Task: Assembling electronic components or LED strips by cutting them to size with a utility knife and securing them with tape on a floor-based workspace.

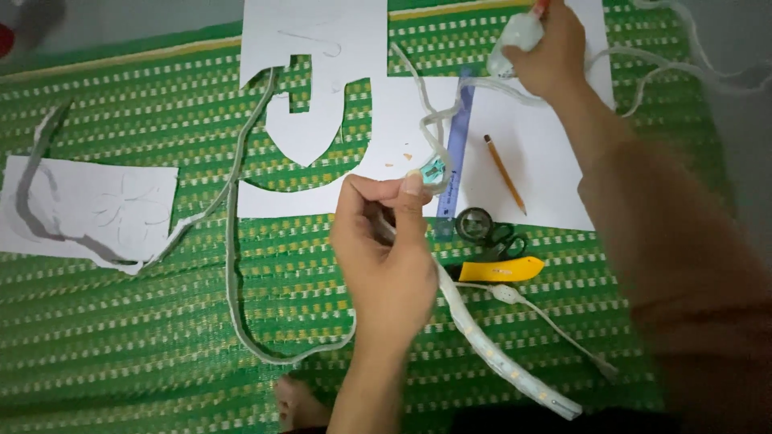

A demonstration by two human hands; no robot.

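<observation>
- The left hand [392, 241] is rising from the lower centre of the frame, fingers curled, pinching the white strip [482, 341] at its teal end.
- The right hand [545, 50] is reaching to the upper right, closed around a small white bottle [515, 38], above the white paper sheet [531, 161].

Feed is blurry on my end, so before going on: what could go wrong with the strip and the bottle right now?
The left hand pinches the light strip at one end only; its long loop trails over the mat and could snag the scissors or yellow cutter. The right hand holds the bottle over the white paper; drips may land there.
</observation>
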